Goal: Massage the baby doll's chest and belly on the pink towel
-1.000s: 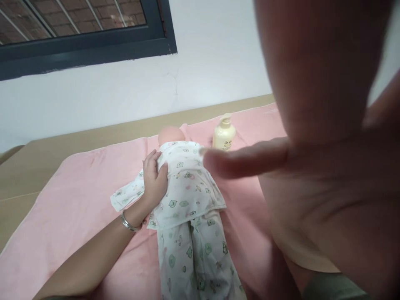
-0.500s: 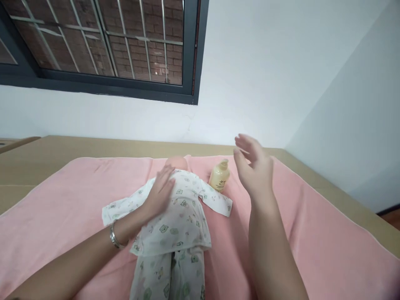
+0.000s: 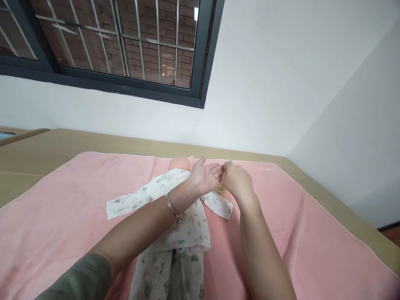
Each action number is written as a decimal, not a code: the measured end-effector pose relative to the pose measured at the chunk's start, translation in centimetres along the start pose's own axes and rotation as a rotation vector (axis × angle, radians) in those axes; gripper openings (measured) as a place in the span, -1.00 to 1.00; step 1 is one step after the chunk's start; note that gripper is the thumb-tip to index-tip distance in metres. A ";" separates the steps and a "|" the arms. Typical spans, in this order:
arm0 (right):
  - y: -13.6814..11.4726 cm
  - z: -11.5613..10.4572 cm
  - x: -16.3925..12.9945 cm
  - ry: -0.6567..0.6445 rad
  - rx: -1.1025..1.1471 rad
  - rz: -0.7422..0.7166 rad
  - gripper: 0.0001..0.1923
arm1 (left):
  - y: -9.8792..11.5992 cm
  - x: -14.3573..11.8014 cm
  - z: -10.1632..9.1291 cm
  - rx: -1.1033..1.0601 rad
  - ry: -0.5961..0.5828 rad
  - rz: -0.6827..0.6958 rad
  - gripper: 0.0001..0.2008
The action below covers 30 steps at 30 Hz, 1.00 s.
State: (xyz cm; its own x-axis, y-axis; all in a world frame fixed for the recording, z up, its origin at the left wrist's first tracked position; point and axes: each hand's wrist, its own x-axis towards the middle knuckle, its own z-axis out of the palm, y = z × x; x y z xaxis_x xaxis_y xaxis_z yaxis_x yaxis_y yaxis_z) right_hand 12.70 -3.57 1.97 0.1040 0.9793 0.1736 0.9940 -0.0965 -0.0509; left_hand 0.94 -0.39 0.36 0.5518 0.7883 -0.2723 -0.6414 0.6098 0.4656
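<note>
bottle (image 3: 220, 189) behind right grip (image 3: 239, 181), hold unclear; left grip (image 3: 205, 176) spread, palm up

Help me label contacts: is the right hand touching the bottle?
Cannot tell: in the head view, the right hand and left hand hide most of the bottle, so neither contact nor gap shows.

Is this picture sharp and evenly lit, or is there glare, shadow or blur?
In the head view: light mostly soft and even; small bright spot, perhaps glare, high right on the window; faint shadow on the pink blanket beside the patterned trousers; left hand and right hand clear, without heavy blur.
</note>
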 end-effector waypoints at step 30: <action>-11.8 0.4 -8.8 0.268 0.531 -0.569 -0.33 | 5.1 -16.1 -3.2 0.210 -0.197 0.037 -0.36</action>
State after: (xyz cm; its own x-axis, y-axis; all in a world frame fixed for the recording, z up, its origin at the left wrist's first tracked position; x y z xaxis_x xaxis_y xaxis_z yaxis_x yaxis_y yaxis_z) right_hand 0.06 -10.94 0.69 -0.3401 0.7709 0.5385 0.7560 0.5647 -0.3310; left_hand -12.93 -9.73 4.48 0.6357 0.7663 -0.0926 -0.5501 0.5339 0.6421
